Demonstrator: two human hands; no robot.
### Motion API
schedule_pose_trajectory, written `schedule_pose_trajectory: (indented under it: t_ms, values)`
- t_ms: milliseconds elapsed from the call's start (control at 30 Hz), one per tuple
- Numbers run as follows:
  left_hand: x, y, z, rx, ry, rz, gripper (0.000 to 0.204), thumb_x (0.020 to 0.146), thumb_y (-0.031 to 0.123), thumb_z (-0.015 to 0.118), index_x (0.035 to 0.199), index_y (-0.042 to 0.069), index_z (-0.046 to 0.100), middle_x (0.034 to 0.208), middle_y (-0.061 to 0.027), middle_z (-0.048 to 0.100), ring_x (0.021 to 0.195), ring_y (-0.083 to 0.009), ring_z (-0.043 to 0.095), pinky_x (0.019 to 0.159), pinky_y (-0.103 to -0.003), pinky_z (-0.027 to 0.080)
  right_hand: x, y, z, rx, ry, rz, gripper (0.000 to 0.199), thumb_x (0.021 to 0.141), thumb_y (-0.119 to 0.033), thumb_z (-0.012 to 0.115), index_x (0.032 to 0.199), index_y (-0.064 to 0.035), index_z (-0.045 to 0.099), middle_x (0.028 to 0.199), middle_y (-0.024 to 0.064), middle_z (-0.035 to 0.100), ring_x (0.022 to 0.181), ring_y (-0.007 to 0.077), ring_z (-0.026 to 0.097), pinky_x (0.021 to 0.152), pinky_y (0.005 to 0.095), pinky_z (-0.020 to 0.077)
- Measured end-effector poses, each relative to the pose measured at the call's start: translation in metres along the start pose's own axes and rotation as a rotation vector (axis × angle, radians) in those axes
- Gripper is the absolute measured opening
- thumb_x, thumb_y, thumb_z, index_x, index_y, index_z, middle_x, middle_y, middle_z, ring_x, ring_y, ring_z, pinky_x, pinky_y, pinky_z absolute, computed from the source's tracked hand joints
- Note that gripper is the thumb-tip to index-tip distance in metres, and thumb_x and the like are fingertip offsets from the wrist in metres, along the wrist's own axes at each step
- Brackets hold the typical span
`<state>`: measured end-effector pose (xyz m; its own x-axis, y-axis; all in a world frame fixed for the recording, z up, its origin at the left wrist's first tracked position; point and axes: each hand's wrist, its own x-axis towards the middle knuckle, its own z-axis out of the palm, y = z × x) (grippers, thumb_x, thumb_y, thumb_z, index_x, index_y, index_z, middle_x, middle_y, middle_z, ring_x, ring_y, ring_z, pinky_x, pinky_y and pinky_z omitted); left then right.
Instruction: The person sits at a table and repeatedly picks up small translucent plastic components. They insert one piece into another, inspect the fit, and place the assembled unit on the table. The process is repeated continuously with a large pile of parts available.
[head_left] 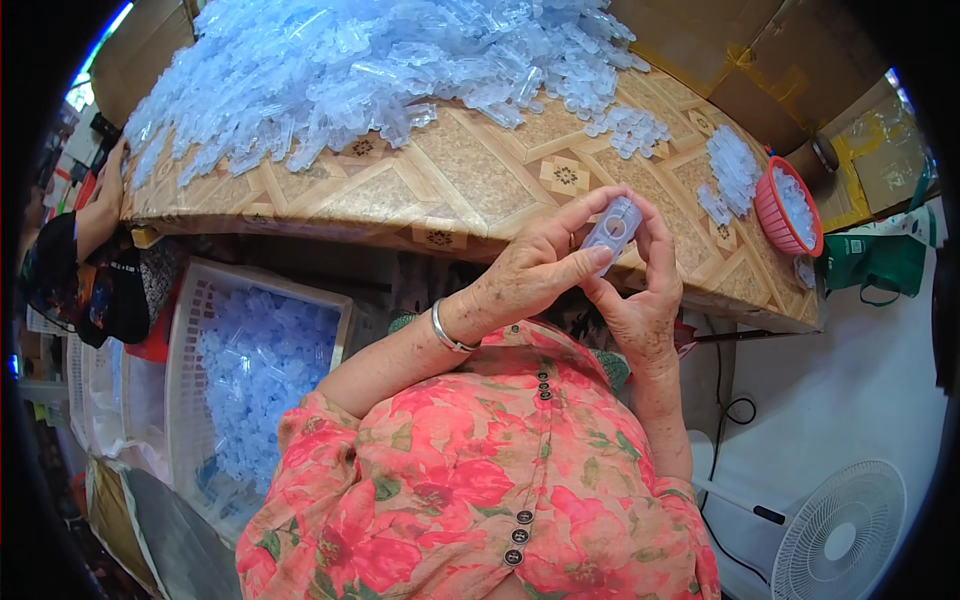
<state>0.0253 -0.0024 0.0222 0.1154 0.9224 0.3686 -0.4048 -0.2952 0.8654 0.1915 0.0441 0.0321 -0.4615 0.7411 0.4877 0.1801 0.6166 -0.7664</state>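
Observation:
Just past the table's near edge, both my hands hold one small translucent bluish plastic piece (613,228) with a round opening in it. My left hand (545,250) pinches it from the left, thumb along its lower side. My right hand (645,290) closes on it from the right, fingers curled behind its upper end. A metal bangle circles my left wrist. Beyond my hands, a large heap of clear plastic pieces (380,80) covers the far part of the patterned tabletop (470,180). Smaller clusters of flat clear pieces (630,130) lie to its right.
A red plastic basket (775,215) with clear pieces stands at the table's right end. Left of me, a white crate (185,370) holds many small clear parts. Another person's hand (105,200) touches the table's left edge. A white fan (840,540) stands lower right.

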Motion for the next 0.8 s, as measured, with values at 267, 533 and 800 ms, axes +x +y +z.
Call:
schedule_pose_trajectory:
  t_ms: [267,533,800]
  values:
    - [0.001,0.0,0.003,-0.076,-0.005,0.029,0.065,0.102,0.016,0.062,0.157,0.003,0.032,0.149,-0.0081,0.048,0.135,-0.0154,0.047,0.111,-0.032,0.039,-0.004,0.007,0.002,0.078,-0.004,-0.033,0.088,0.077,-0.017,0.089,0.148,-0.0017,0.04,0.151,0.0136,0.047,0.14,0.0262,0.046,0.119,0.0416,0.0346]
    - [0.002,0.007,0.005,0.291,-0.059,0.104,0.067,0.101,0.012,0.061,0.159,0.003,0.029,0.151,-0.008,0.047,0.135,-0.0143,0.044,0.109,-0.03,0.038,-0.001,0.011,0.008,-0.05,0.141,-0.213,0.084,0.075,-0.018,0.089,0.144,-0.0034,0.044,0.145,0.0173,0.053,0.131,0.031,0.056,0.109,0.0423,0.0468]
    - [0.005,-0.011,-0.01,0.473,-0.03,0.098,0.062,0.099,0.005,0.057,0.157,0.002,0.033,0.145,-0.0123,0.053,0.131,-0.0162,0.05,0.109,-0.031,0.04,0.0,0.014,0.012,-0.175,0.089,-0.099,0.086,0.073,-0.019,0.088,0.146,-0.0041,0.044,0.143,0.0151,0.054,0.13,0.0337,0.054,0.108,0.0444,0.0464]
